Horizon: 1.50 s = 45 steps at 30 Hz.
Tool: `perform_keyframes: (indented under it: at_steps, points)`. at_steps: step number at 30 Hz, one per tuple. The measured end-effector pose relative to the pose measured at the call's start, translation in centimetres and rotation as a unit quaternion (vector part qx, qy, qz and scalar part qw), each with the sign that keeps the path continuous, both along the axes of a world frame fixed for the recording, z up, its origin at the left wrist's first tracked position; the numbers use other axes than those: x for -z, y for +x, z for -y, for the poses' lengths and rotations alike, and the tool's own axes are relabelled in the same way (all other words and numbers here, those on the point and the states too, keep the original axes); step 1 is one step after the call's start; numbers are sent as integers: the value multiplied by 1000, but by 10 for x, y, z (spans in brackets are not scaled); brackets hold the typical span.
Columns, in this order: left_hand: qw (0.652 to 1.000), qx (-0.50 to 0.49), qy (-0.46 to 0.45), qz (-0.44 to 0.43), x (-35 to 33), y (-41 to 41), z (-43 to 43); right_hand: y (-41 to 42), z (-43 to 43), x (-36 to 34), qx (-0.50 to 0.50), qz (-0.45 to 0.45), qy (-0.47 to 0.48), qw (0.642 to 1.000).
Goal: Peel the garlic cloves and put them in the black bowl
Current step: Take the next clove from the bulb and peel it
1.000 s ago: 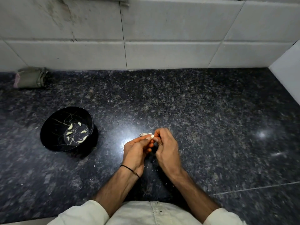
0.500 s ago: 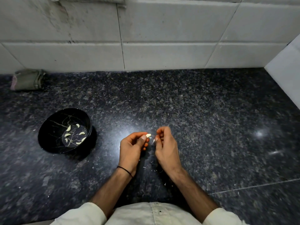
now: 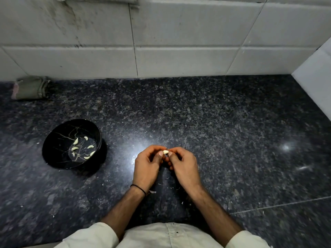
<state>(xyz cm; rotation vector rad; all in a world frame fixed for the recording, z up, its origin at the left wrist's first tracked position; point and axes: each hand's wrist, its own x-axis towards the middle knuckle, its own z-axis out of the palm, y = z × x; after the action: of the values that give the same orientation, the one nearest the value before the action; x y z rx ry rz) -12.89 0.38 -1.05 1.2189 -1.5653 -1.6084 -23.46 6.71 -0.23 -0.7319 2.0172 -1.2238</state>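
Your left hand (image 3: 146,167) and right hand (image 3: 184,167) meet at the fingertips, both pinching one clove (image 3: 165,151).
Held above the counter (image 3: 223,133): dark speckled granite, polished, glare just beyond your fingers, peel flecks (image 3: 152,192) under your wrists. Bowl (image 3: 53,140): black, well to your left, several peeled cloves (image 3: 76,141) inside. Wall (image 3: 179,42): white tile, stained upper left. Cloth (image 3: 30,87): folded, far left against the wall.

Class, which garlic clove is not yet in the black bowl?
The clove pinched between the left hand and right hand, right of the bowl; the other cloves lie inside it.
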Motion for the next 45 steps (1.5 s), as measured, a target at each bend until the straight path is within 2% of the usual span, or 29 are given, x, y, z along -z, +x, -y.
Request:
perform_keyframes:
  at_steps: [13,23,28,33,38,45]
  points:
    - [998,49,-29,39,5,2,7,-7,-4,-10,-20,19,9,1000]
    - [997,51,-25,56,4,-3,9,-3,-5,-12,-32,-72,39,996]
    - [997,28,68,-22,-3,-4,8,-3,-1,-7,-10,-6,20,1000]
    - [975,7,194,-107,-3,-3,5,-2,0,-5,9,105,-34,994]
    - [948,-23,272,-166,-2,-4,4,0,1,-1,16,119,-38,992]
    - [979,-17,178,-96,3,0,4,0,-1,0,17,47,-1,999]
